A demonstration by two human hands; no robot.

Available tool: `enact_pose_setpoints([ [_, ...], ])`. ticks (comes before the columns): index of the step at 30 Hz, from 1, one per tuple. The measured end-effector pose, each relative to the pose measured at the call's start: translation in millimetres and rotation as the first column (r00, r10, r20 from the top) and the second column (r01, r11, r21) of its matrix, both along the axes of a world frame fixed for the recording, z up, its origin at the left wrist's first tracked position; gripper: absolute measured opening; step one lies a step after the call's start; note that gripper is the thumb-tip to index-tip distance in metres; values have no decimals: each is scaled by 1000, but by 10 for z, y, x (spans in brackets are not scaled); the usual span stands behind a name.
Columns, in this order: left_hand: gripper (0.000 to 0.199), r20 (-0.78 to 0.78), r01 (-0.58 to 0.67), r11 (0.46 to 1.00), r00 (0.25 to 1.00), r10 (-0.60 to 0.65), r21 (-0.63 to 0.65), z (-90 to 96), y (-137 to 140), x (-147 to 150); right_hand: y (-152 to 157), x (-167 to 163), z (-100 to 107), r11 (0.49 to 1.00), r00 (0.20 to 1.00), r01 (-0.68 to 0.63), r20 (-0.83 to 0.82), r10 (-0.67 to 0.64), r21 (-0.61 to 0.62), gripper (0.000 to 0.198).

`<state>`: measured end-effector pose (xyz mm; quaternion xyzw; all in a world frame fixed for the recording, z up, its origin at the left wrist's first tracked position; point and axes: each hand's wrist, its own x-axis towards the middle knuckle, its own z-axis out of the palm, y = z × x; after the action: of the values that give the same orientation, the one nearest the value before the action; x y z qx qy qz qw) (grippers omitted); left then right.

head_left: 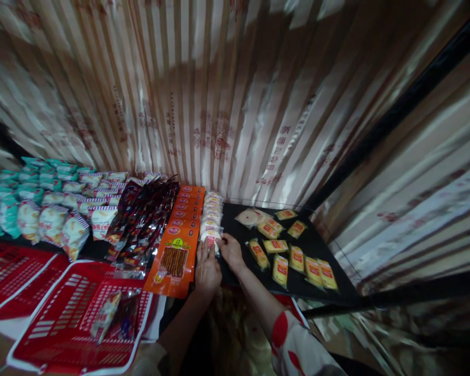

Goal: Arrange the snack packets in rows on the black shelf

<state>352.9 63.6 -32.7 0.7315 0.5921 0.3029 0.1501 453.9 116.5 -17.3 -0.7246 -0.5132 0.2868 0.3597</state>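
Note:
A row of clear-wrapped white snack packets [212,204] runs front to back on the black shelf [235,222]. At its near end, my left hand [208,272] lays its fingers over the front white snack packet [210,240], which has red print. From the right, my right hand [232,253] pinches the same packet's edge with thumb and fingers. Directly left of the row lie overlapping orange snack bags [175,256]. To the right, several yellow wrapped snacks [281,269] are scattered, with flat round pale packets [249,217] behind them.
Dark shiny packets [144,214], white snack bags [73,232] and teal bags [8,215] fill the shelf's left side. Below stands a red basket [55,324] with a few packets inside. Striped sheeting [227,104] hangs behind; a black post [376,125] slants at right.

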Motion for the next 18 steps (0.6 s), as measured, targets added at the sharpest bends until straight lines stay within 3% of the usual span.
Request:
enact_pose_setpoints([
  [7, 53, 45, -20, 1000, 999, 20, 11, 0, 118, 24, 22, -65, 29, 999, 996, 44, 79, -43, -3, 25],
  [15, 55, 61, 4, 1000, 998, -5, 29, -21, 159, 11, 20, -89, -62, 995, 986, 34, 158, -49, 91, 25],
  [18, 55, 57, 34, 999, 998, -36, 33, -28, 151, -12, 1, -101, -40, 997, 993, 30, 109, -38, 76, 27],
])
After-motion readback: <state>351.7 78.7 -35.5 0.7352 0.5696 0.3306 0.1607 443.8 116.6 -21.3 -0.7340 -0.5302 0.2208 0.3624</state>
